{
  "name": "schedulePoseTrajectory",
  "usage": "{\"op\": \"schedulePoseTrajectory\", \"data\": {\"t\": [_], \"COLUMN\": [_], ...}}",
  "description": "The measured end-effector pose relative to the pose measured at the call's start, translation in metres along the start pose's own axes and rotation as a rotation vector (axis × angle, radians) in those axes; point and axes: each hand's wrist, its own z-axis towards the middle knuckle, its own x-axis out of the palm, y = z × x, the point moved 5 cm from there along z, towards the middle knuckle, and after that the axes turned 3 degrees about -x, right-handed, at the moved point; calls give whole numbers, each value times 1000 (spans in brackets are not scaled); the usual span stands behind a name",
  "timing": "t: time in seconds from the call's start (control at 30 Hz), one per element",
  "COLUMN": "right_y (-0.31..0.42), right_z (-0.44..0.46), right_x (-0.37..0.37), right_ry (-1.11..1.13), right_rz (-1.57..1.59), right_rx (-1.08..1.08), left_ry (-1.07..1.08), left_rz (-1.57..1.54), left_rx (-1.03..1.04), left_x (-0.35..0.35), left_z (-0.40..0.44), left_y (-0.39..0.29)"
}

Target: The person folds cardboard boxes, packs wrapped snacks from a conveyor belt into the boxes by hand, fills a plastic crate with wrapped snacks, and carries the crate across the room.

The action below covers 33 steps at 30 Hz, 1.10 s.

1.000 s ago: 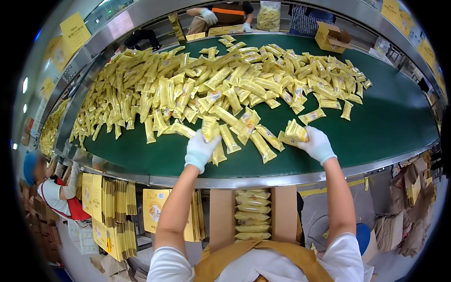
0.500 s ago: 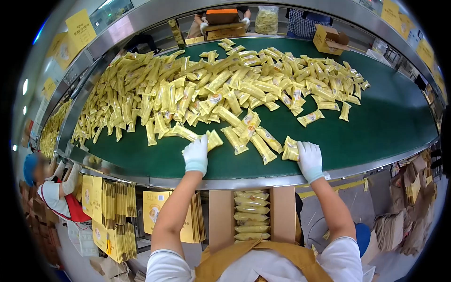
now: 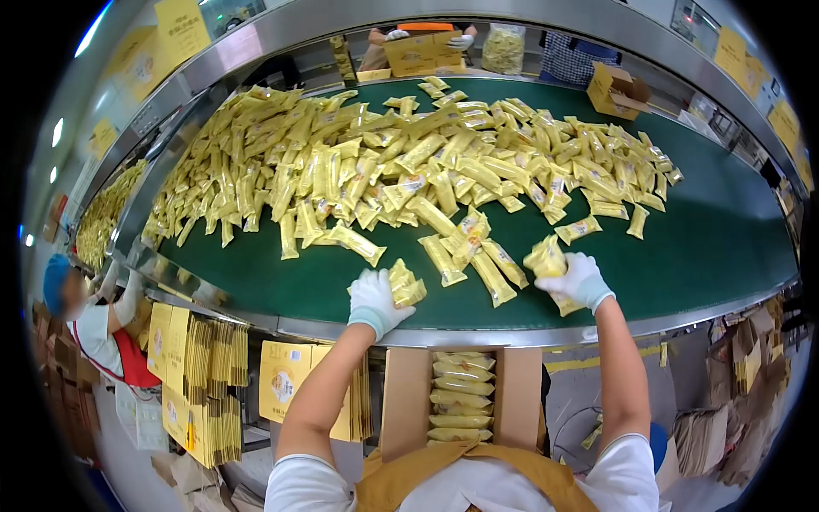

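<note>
White gloves cover both hands. My left hand (image 3: 375, 299) is closed round some yellow packets (image 3: 404, 285) near the front edge of the green belt (image 3: 682, 247). My right hand (image 3: 580, 281) grips more yellow packets (image 3: 546, 258), one of them hanging below its fingers. Between the hands several loose packets (image 3: 492, 277) lie on the belt. Behind them spreads a large pile of the same packets (image 3: 341, 171). An open carton (image 3: 407, 392) stands against my body below the belt edge, with a row of packets (image 3: 461, 386) inside.
Stacked flat yellow cartons (image 3: 281, 380) stand left of the open carton. A co-worker in a blue cap (image 3: 58, 286) is at far left. Across the belt, another person's gloved hands hold a yellow box (image 3: 422, 53). An open box (image 3: 616, 90) sits at the back right.
The view has shifted slightly. My left hand has turned, its packets now at its right side. My right hand has moved up around its packets. The person opposite has raised a box.
</note>
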Motion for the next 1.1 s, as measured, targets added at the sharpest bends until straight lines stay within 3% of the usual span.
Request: {"op": "schedulePoseTrajectory", "data": {"t": [0.03, 0.1, 0.23, 0.3, 0.33, 0.43, 0.5, 0.6, 0.7, 0.77, 0.9, 1.0, 1.1], "right_y": [6, 33, 71, 82, 93, 113, 110, 85, 57, 34, 6, 7, 24], "right_z": [5, 11, 41, 55, 46, 32, 23, 10, -10, -21, -28, -26, -22], "right_x": [-6, 1, 46, 76, 68, 65, 62, 63, 54, 53, 50, 36, 45], "right_ry": [32, 62, 288, 309, 108, 101, 159, 153, 103, 39, 129, 178, 172], "right_rz": [275, 901, 1167, 795, 411, 114, 84, 48, -56, -163, 100, 192, 78], "right_rx": [-21, -100, -24, -45, -37, -80, -186, -337, -434, -486, -484, -337, -304], "left_ry": [110, 110, 124, 80, 38, 34, 218, 358, 399, 284, 346, 265, 338], "left_rz": [-25, -34, -107, -44, -45, 137, 248, 166, 249, 250, 75, 164, 145], "left_rx": [18, 158, 310, 321, 369, 463, 472, 311, 170, 175, 77, 161, 128], "left_x": [0, 4, -17, -46, -51, -49, -40, -41, -37, -31, -36, -19, -28], "left_z": [-1, -5, 12, 38, 54, 89, 98, 95, 77, 65, 43, 50, 51], "left_y": [1, 6, 27, 42, 51, 67, 71, 69, 67, 71, 66, 72, 66]}}
